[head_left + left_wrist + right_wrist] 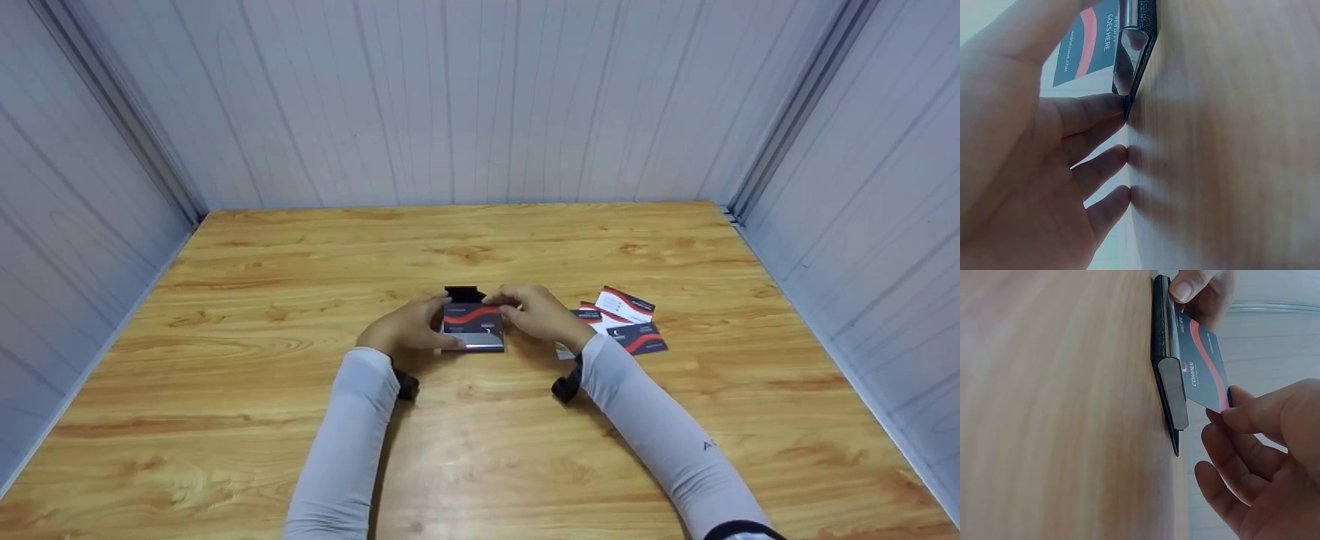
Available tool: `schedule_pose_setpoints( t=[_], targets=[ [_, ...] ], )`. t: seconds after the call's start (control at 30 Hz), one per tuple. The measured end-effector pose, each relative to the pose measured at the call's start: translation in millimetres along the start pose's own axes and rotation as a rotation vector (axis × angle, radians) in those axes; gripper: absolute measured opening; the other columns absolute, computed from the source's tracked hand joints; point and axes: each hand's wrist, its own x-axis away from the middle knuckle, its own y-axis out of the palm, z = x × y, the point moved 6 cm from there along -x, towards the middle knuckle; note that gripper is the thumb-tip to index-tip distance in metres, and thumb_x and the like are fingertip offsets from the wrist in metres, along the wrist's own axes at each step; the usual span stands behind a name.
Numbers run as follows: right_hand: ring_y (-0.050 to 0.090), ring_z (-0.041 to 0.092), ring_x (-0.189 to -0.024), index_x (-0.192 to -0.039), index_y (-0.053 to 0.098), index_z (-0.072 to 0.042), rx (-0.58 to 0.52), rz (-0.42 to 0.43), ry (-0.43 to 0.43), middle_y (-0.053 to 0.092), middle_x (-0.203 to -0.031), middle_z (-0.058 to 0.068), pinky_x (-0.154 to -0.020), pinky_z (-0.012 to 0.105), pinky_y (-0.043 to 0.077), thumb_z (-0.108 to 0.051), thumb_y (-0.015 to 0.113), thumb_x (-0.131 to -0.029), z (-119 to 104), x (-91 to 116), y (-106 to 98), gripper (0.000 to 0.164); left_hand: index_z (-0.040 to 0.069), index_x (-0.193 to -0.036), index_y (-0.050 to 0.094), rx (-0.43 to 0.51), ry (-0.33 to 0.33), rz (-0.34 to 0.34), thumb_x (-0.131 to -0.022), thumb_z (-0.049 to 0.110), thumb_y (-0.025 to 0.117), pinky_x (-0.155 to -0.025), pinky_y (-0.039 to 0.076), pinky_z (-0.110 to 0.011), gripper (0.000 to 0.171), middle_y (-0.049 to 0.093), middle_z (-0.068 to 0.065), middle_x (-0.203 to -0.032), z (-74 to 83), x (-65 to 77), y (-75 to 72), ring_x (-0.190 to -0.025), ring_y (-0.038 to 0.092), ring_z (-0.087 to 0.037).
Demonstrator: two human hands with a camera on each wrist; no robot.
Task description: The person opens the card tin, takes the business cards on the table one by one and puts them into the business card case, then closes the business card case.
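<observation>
A business card case (484,346) with a metal body and a black textured cover lies on the table, its dark flap (461,292) folded open at the far side. My left hand (409,326) grips the case from the left, thumb on the metal front edge and fingers along the side. A dark business card (1202,363) with a red wave slants up out of the case, its near edge inside the metal body. My right hand (541,311) pinches that card's far right corner between thumb and forefinger, the other fingers loosely bent.
Several business cards (636,339), dark ones and white ones with red waves, lie overlapping on the wooden table (465,435) just right of my right hand. Pale panel walls (480,105) close off the back and both sides.
</observation>
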Motion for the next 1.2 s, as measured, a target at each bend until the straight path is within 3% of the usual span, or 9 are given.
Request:
schedule_pose_setpoints(
  t=[0.17,0.57,0.93,1.2],
  targets=[
    [0.061,0.019,-0.111,-0.129,0.068,-0.013,-0.006,-0.062,-0.024,0.066,-0.126,0.003,-0.094,0.040,0.049,-0.014,0.053,-0.105,1,1,2,0.028,0.005,-0.159,0.027,-0.014,-0.006,-0.005,-0.085,0.049,0.077,-0.117,0.024,-0.048,0.099,0.023,-0.015,-0.163,1.7,1.3,0.1,-0.148,0.023,-0.032],
    [0.056,0.023,-0.124,-0.136,0.060,-0.006,0.033,-0.220,-0.059,0.063,-0.131,0.009,-0.104,0.042,0.044,-0.012,0.048,-0.107,0,3,13,0.032,0.007,-0.160,0.023,-0.021,0.007,-0.021,-0.087,0.053,0.074,-0.118,0.022,-0.050,0.100,0.018,-0.014,-0.165,1.3,3.4,1.0,-0.150,0.017,-0.032],
    [0.054,0.026,-0.122,-0.137,0.060,-0.004,0.097,-0.233,-0.098,0.058,-0.131,0.012,-0.103,0.043,0.043,-0.011,0.050,-0.106,-2,5,13,0.033,0.009,-0.160,0.023,-0.030,-0.003,-0.026,-0.086,0.054,0.075,-0.118,0.022,-0.050,0.102,0.017,-0.012,-0.165,0.3,2.5,1.2,-0.150,0.016,-0.031],
    [0.050,0.030,-0.128,-0.140,0.057,0.000,0.186,-0.296,-0.153,0.054,-0.135,0.017,-0.107,0.045,0.039,-0.007,0.045,-0.106,-10,8,16,0.037,0.002,-0.159,0.024,-0.011,0.036,-0.020,-0.087,0.049,0.076,-0.119,0.019,-0.048,0.100,0.018,-0.017,-0.164,1.8,2.8,-0.5,-0.150,0.015,-0.033]
  ],
)
